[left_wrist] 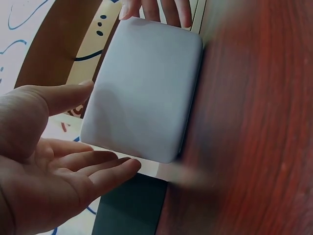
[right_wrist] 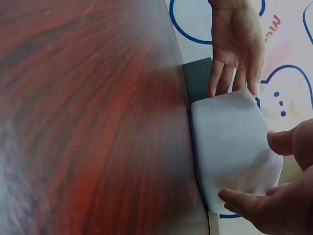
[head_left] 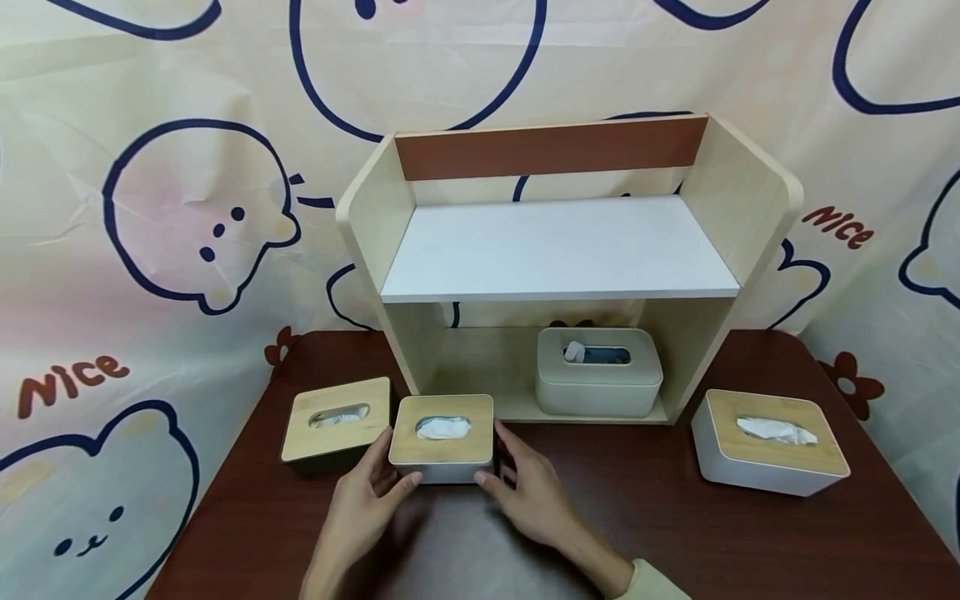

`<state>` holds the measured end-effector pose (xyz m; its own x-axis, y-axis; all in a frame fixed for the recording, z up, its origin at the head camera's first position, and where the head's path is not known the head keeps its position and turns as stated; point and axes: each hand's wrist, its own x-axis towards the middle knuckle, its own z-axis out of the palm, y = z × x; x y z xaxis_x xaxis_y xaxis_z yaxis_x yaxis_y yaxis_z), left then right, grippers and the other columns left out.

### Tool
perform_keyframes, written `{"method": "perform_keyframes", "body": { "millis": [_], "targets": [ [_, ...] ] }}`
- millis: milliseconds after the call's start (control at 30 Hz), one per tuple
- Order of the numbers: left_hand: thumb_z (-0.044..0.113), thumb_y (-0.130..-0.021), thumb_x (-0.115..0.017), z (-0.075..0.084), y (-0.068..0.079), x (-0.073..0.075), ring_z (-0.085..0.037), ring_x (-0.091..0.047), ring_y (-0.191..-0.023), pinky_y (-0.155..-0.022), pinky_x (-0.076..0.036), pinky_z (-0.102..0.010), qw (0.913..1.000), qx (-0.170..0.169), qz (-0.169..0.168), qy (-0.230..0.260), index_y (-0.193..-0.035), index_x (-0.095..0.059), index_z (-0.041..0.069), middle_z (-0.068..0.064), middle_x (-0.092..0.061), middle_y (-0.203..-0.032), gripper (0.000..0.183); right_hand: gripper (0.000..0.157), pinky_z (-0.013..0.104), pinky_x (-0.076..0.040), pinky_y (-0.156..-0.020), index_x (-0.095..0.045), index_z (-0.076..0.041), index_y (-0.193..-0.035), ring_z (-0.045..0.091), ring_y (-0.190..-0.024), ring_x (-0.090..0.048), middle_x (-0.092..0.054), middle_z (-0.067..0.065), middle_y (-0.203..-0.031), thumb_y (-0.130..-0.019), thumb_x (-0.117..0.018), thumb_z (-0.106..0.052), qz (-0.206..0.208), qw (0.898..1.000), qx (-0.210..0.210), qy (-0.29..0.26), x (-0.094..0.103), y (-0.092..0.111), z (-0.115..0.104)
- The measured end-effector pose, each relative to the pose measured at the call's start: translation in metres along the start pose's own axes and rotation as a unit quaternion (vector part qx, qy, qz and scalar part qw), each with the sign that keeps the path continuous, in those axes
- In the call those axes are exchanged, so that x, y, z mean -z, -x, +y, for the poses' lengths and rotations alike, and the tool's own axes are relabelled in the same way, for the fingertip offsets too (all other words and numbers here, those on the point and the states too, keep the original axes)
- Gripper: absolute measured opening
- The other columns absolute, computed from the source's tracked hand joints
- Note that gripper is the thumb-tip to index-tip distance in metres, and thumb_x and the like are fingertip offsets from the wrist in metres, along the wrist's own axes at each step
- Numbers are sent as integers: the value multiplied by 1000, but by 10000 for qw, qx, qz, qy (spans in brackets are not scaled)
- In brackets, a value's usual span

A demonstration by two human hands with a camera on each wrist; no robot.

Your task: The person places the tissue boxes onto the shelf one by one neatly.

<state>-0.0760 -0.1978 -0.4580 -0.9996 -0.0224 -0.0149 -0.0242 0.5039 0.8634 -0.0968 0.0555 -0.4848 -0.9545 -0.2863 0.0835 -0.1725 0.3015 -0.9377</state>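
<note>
A white tissue box (head_left: 442,473) with a light wooden lid stands in front of the shelf's left side, white tissue showing in its oval slot. My left hand (head_left: 363,500) is at its left side, thumb toward the front corner. On the opposite side is my right hand (head_left: 532,492), its fingers along the side and thumb by the front right corner. Both wrist views show the box's plain white front (left_wrist: 142,88) between the hands, with fingers (right_wrist: 249,203) extended rather than wrapped round it. Close behind my left hand sits a dark tissue box (head_left: 337,421) with a wooden lid.
A two-level shelf unit (head_left: 558,250) stands at the back of the dark red-brown table (head_left: 615,508). On its lower level, toward the right, is an off-white tissue box (head_left: 598,392). Another white, wood-lidded tissue box (head_left: 765,467) stands on the table at right.
</note>
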Motion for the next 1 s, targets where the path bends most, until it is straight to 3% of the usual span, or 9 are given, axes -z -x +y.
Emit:
{"method": "perform_keyframes", "body": {
  "millis": [300,567,1000],
  "targets": [
    [6,-98,-78,0,0,-4,-41,-60,-140,-105,-59,-41,9998,-11,180,25,-163,-38,-6,-29,-51,-159,77,80,39,-58,-107,-33,6,-165,42,-153,-45,-38,27,-169,-102,-76,-17,117,9999,-55,-91,-6,-1,2],
    [-2,-97,-75,-3,-2,-10,-42,-64,-135,-103,-60,-43,9985,-237,501,-38,-157,-47,-8,-31,-57,-152,66,76,40,-58,-106,-35,4,-164,43,-150,-49,-41,27,-166,-103,-75,-16,250,9996,-84,-143,-8,-1,3],
    [-3,-95,-77,0,0,-17,-39,-68,-129,-98,-63,-39,9973,-196,709,69,-154,-54,-4,-28,-63,-146,62,69,41,-60,-100,-44,10,-158,47,-146,-51,-48,34,-159,-100,-77,-9,640,9974,302,-148,-6,1,1]
  ]
}}
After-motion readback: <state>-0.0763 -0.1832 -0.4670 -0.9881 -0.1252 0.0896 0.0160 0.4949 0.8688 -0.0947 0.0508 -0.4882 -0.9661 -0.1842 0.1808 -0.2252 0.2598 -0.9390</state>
